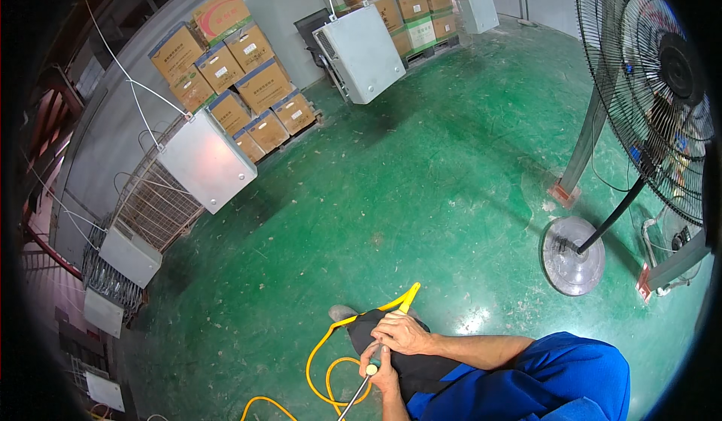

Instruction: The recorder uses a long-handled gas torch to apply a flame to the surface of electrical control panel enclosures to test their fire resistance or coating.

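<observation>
My left hand (378,367) is closed around the green handle of a screwdriver (364,379), whose metal shaft points down toward the lower edge. My right hand (403,331) lies just above it, fingers curled over the top of the same handle. Both hands hover over my dark trouser leg (410,368). A yellow hose (331,349) loops on the green floor beside and under my hands. My right arm wears a blue sleeve (560,376).
A black standing fan (650,67) with a round base (572,255) stands at the right. Grey metal cabinets (208,162) (363,52) hang on white cords. Stacked cardboard boxes (241,75) line the back wall; wire racks (154,206) stand at the left.
</observation>
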Tool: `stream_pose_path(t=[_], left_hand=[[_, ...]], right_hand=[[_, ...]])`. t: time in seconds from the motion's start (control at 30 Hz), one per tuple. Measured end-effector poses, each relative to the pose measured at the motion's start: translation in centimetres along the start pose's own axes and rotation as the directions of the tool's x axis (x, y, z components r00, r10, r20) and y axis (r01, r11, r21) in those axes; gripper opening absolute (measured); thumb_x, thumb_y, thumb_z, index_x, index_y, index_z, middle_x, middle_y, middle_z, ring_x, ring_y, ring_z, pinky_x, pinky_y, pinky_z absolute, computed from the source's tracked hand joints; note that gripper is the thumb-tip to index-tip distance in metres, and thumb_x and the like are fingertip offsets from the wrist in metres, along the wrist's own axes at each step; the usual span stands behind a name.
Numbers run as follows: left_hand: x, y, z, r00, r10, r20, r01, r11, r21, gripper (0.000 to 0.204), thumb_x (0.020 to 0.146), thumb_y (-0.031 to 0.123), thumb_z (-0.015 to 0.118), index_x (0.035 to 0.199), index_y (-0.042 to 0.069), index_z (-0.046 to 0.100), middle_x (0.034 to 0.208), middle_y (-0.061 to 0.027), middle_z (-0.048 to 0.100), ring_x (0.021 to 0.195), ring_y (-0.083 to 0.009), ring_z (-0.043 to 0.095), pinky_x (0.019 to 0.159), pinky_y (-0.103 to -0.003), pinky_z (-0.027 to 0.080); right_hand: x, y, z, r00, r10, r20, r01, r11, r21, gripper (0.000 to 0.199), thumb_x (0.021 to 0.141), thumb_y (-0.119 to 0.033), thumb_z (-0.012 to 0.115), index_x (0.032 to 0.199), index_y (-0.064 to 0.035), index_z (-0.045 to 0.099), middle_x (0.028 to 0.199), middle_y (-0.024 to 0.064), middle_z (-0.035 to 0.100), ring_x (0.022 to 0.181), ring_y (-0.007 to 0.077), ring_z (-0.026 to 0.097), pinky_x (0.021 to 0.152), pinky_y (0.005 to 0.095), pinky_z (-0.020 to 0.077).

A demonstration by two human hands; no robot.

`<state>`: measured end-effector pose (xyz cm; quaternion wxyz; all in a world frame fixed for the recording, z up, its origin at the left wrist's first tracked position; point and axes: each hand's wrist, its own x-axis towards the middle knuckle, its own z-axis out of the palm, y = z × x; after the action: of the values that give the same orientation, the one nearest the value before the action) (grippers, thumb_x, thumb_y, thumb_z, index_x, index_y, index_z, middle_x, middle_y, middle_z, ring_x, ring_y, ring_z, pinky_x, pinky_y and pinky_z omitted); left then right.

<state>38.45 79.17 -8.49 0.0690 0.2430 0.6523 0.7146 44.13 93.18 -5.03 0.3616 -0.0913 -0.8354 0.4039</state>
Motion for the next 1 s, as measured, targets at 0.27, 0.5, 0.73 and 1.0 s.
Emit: stream_pose_path(t=[0.27, 0.5, 0.73, 1.0], left_hand=[[0.0, 0.0, -0.2, 0.999, 0.042, 0.026, -0.043, 0.998, 0.048, 0.021, 0.086, 0.001, 0.077, 0.103, -0.004, 0.067, 0.107, -0.0192, 0.074, 0.099, -0.0266, 0.07, 0.093, -0.04, 0.055], [-0.1, -0.7, -0.5, 0.999, 0.03, 0.046, -0.031, 0.999, 0.021, 0.02, 0.089, 0.0, 0.076, 0.106, -0.006, 0.066, 0.112, -0.0192, 0.072, 0.1, -0.0249, 0.067, 0.088, -0.037, 0.058], [0.0, -0.5, -0.4, 0.996, 0.073, 0.053, -0.075, 0.996, 0.045, 0.019, 0.089, -0.002, 0.074, 0.106, -0.006, 0.066, 0.113, -0.0193, 0.072, 0.1, -0.0246, 0.068, 0.085, -0.036, 0.058], [0.0, -0.5, -0.4, 0.997, 0.061, 0.056, -0.064, 0.997, 0.045, 0.019, 0.089, -0.002, 0.074, 0.106, -0.006, 0.066, 0.112, -0.0195, 0.072, 0.1, -0.0245, 0.068, 0.085, -0.036, 0.059]], right_hand=[[0.0, -0.2, 0.0, 1.0, 0.007, -0.002, -0.007, 1.0, -0.003, 0.015, 0.092, -0.017, 0.067, 0.091, -0.0036, 0.072, 0.083, 0.0123, 0.066, 0.084, 0.0323, 0.064, 0.079, 0.0449, 0.0496], [0.1, -0.2, 0.0, 1.0, 0.007, -0.016, -0.007, 1.0, 0.003, 0.014, 0.092, -0.017, 0.067, 0.09, -0.0038, 0.072, 0.081, 0.0119, 0.066, 0.083, 0.0319, 0.064, 0.078, 0.0447, 0.0495], [0.0, 0.0, 0.1, 0.999, -0.009, -0.033, 0.009, 1.0, 0.006, 0.012, 0.092, -0.015, 0.068, 0.09, -0.0037, 0.072, 0.08, 0.012, 0.065, 0.081, 0.0321, 0.064, 0.076, 0.0445, 0.0494], [0.0, 0.0, 0.0, 1.0, -0.009, -0.017, 0.009, 1.0, 0.0, 0.013, 0.093, -0.016, 0.068, 0.091, -0.0034, 0.072, 0.082, 0.0121, 0.065, 0.082, 0.0321, 0.064, 0.077, 0.0444, 0.0495]])
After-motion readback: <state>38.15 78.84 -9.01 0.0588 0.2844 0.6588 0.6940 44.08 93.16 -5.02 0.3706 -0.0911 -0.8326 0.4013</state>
